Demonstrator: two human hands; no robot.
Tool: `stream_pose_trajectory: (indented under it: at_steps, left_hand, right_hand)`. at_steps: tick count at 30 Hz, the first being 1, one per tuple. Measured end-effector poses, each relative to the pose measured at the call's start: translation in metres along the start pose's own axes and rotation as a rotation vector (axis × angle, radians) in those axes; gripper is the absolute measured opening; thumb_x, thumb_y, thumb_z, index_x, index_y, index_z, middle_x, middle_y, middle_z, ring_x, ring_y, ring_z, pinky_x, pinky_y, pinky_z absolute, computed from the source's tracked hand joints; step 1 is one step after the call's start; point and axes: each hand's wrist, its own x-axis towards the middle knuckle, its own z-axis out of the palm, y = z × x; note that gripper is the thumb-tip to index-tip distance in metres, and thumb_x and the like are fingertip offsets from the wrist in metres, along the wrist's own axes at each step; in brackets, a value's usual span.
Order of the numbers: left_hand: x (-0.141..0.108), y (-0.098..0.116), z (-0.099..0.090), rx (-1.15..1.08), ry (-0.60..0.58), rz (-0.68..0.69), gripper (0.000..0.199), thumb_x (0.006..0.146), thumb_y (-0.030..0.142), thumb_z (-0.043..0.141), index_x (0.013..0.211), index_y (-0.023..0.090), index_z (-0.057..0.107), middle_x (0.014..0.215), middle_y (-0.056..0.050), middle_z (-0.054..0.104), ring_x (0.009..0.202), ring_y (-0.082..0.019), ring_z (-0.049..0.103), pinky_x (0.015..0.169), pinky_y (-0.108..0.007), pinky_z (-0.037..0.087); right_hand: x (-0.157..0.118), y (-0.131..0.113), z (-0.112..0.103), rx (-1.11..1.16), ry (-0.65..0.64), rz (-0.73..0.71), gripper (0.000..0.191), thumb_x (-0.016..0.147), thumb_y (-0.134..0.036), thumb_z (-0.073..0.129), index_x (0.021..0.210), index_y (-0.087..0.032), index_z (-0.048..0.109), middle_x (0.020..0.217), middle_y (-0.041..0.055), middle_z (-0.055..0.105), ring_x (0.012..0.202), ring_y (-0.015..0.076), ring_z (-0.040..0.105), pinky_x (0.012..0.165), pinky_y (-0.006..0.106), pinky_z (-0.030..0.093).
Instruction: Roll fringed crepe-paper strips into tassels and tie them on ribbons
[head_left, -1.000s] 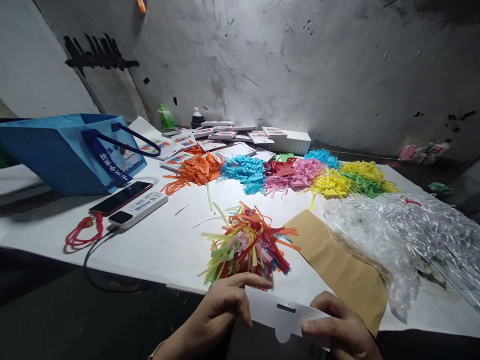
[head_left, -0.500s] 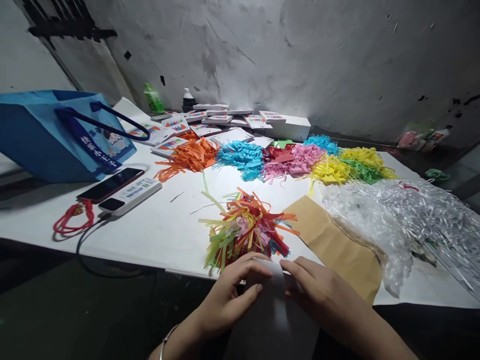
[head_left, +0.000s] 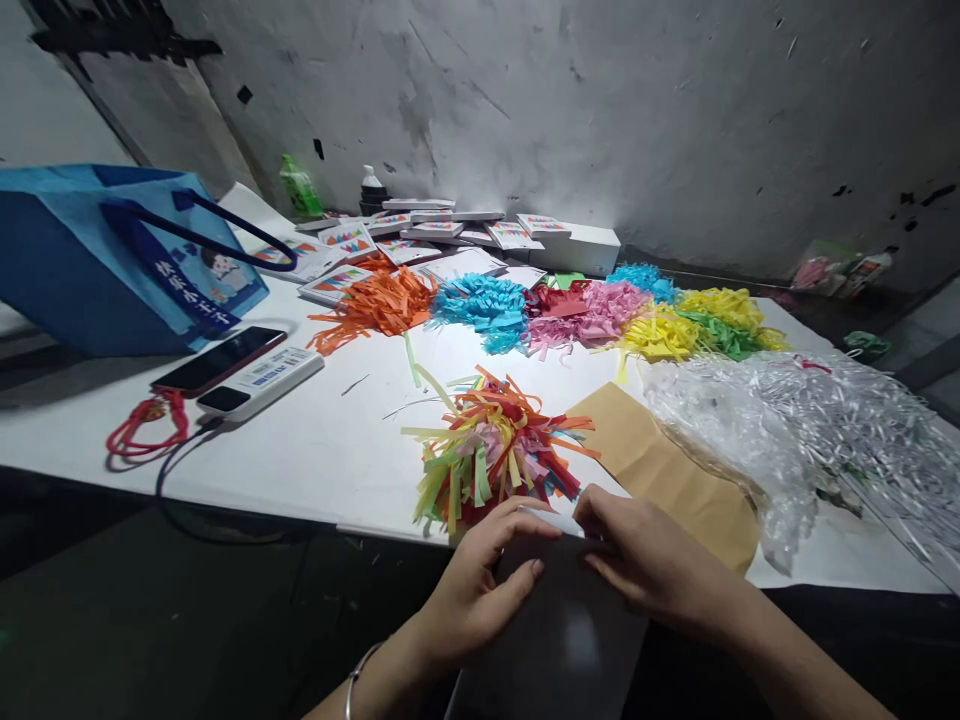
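Observation:
A glossy sheet or flat box (head_left: 559, 630), its exact kind unclear, hangs below the table's front edge between my hands. My left hand (head_left: 491, 570) rests at its upper left, fingers curved over the top and thumb apart from them. At its upper right corner, my right hand (head_left: 637, 545) has its fingers bent round the edge, pinching it. Just beyond my fingers a multicoloured bundle of paper strips (head_left: 495, 450) lies on the white table (head_left: 330, 440).
Coloured strip piles (head_left: 480, 310) run across the table's back, before stacked printed packs (head_left: 435, 230). A brown envelope (head_left: 667, 470) and clear plastic with silvery strips (head_left: 847, 420) lie right. At left are a blue bag (head_left: 112, 260), phone (head_left: 217, 360) and white device (head_left: 262, 385).
My right hand has curled its fingers more at the corner and moved slightly right. My left hand has shifted a little right and up. The view has tilted slightly.

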Motion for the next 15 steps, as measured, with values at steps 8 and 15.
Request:
stream_pose_trajectory:
  at_steps: [8,15]
  left_hand:
    - [-0.008,-0.001,0.012,-0.167,0.081,-0.009,0.048,0.097,0.017,0.056,0.140,0.037,0.046,0.119,-0.005,0.066,0.100,-0.019,0.066,0.086,-0.026,0.051]
    - [0.002,0.012,0.000,-0.137,0.025,-0.381,0.029,0.093,0.045,0.064,0.104,0.021,0.075,0.098,-0.006,0.075,0.087,-0.020,0.067,0.075,-0.023,0.049]
  right_hand:
    - [0.003,0.005,-0.023,0.260,-0.277,0.006,0.019,0.092,-0.033,0.060,0.079,-0.019,0.061,0.065,-0.0063,0.051,0.060,0.0096,0.045,0.053,0.021,0.028]
    - [-0.010,0.004,-0.015,0.361,-0.246,0.038,0.040,0.094,-0.044,0.056,0.064,-0.018,0.051,0.058,-0.0072,0.038,0.055,0.0075,0.034,0.050,0.022,0.023]
